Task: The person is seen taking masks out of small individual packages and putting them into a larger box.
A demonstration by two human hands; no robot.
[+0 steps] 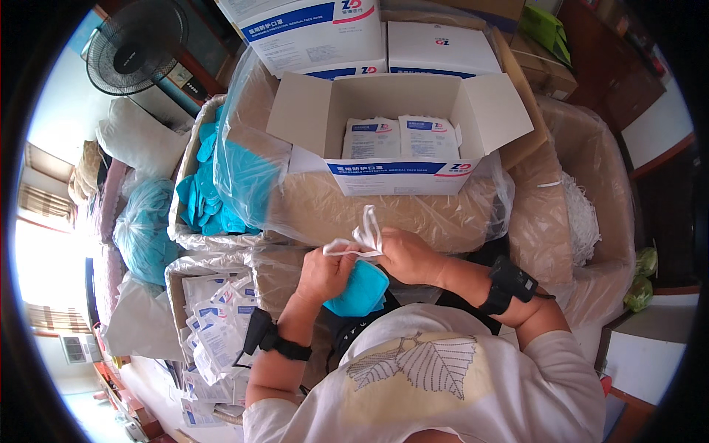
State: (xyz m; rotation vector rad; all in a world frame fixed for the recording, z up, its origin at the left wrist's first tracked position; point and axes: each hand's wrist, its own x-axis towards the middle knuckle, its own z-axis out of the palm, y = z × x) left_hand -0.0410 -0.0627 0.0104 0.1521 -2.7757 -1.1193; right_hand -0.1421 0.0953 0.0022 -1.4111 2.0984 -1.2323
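In front of my chest, a turquoise face mask (358, 290) hangs below my two hands, apparently with another layer behind it. My left hand (323, 277) is closed at the mask's upper left edge, its thumb beside white elastic straps (367, 235). Close on the right, my right hand (408, 256) has its fingers closed on the same straps, which loop up above both hands. The exact grip points are partly hidden by the fingers. Just beyond stands an open white carton (402, 184) with stacks of white mask packets (371, 138) inside.
Closed white cartons (443, 48) stand behind the open one. Left are a lined bin of turquoise masks (210, 192) and a box of loose white packets (218, 317). A large carton at right holds white straps (581, 221). A black fan (133, 55) stands far left.
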